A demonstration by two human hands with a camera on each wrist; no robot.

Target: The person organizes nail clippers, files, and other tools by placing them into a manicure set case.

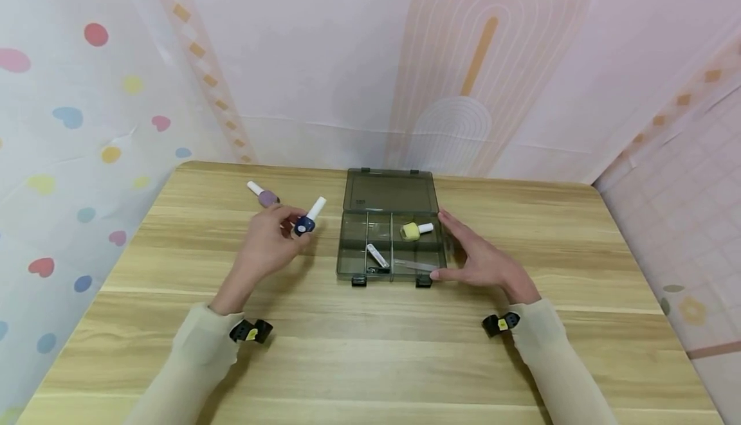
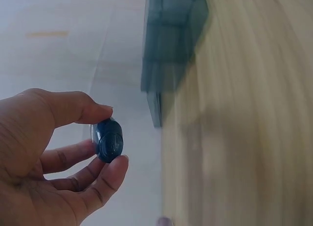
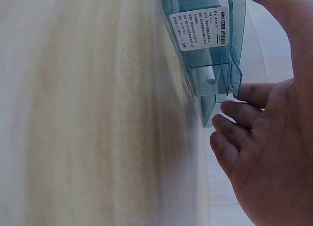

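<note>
My left hand [image 1: 267, 242] pinches a dark blue nail polish bottle [image 1: 303, 224] between thumb and fingers, its white cap tilted up to the right. In the left wrist view the bottle's dark base [image 2: 110, 146] faces the camera. Left of the box, a purple nail polish bottle [image 1: 268, 198] lies behind that hand. My right hand [image 1: 483, 261] spans the right side of a divided grey see-through box [image 1: 352, 235], thumb at its front corner and forefinger by the hinge end. Inside lie a yellow nail polish bottle [image 1: 410, 231], a nail clipper [image 1: 378, 256] and a clear flat strip [image 1: 417, 265].
The box lid [image 1: 390, 192] is folded back towards the wall. Two dark latches, including the left one [image 1: 359, 280], stick out at the front. A white label [image 3: 200, 28] is on the box's side. The wooden table [image 1: 370, 361] meets a patterned wall covering [image 1: 324, 78].
</note>
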